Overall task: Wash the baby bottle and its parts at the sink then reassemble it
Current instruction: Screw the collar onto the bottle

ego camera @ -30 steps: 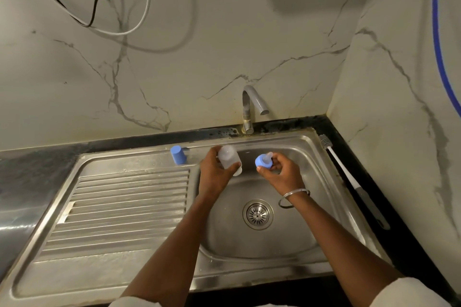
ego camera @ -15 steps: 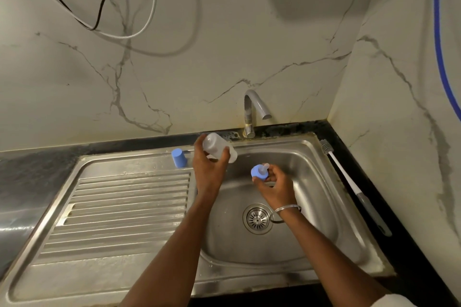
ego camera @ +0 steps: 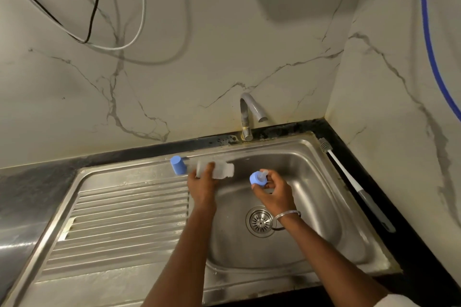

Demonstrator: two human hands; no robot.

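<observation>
Bottle: clear plastic body with nothing screwed on, held on its side over the back left corner of the basin, open neck pointing right.
Left hand: curled round the bottle's base end, fingers wrapped over the top of the body.
Ring with teat: blue screw ring carrying a clear teat, off the bottle, held above the basin just right of the neck and apart from it.
Right hand: pinching the ring between thumb and fingertips, the other fingers bent beneath.
Cap: blue, standing on the steel ledge behind the draining board, just left of the bottle; contact with the bottle cannot be told.
Sink: stainless steel, one basin at the right, set in a black counter.
Draining board: ribbed steel, left of the basin.
Drain: round strainer in the basin floor, below the right wrist.
Tap: grey curved spout at the back rim, turned toward the right.
Brush: white stem, grey handle, lying on the counter along the sink's right edge, bristle end toward the wall.
Bangle: plain metal, on the right wrist.
Cables: black and white, looped against the veined wall at upper left.
Hose: blue, running down the right wall.
</observation>
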